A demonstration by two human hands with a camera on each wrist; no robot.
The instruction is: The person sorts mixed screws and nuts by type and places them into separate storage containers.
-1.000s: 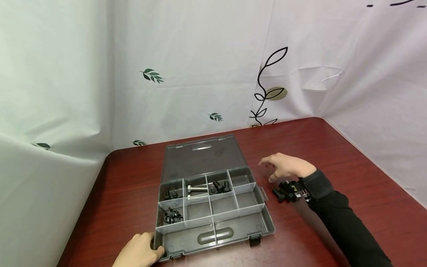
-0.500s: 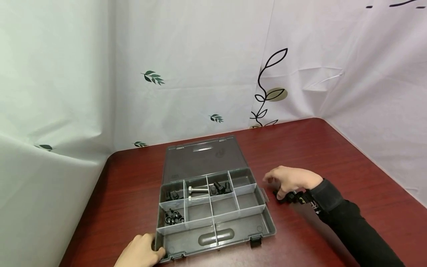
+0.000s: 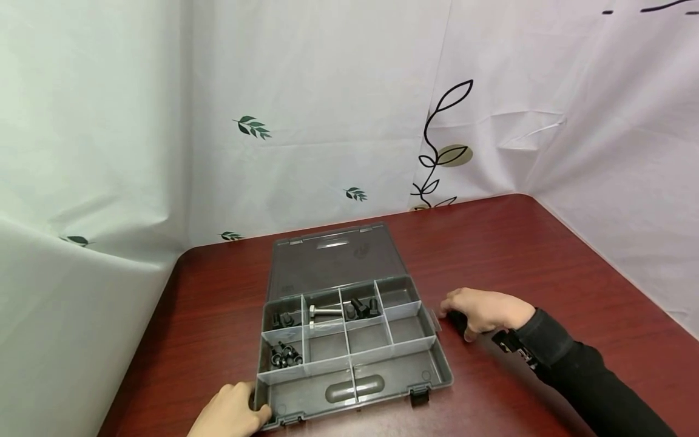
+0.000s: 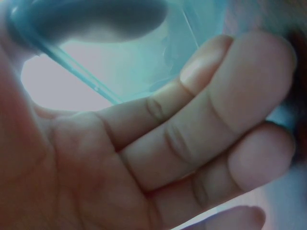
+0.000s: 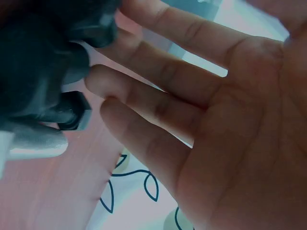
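My left hand (image 3: pixel 226 413) grips the left front corner of a grey divided parts case (image 3: pixel 306 397), its thumb over the rim and fingers along the outside. In the left wrist view, its fingers (image 4: pixel 192 120) lie side by side below the case wall. Right of the case, my right hand (image 3: pixel 483 308) reaches down over black bolts (image 3: pixel 457 318) on the table, mostly hidden beneath it. In the right wrist view, the fingers (image 5: pixel 148 100) stretch towards the dark bolts (image 5: pixel 74 110), fingertips right at them. A silvery rod-like piece (image 5: pixel 41 143) shows beside the bolts there.
The case's lid (image 3: pixel 335 261) lies folded back on the red-brown table (image 3: pixel 218 303). Compartments hold black bolts (image 3: pixel 360 308), silver bolts (image 3: pixel 324 311) and small black ring-ended pieces (image 3: pixel 285 355). A white curtain (image 3: pixel 327 121) borders the table at the back and sides.
My right hand has moved down and slightly right, from above the black bolts to over them, covering most of the pile. My left hand stays on the case corner.
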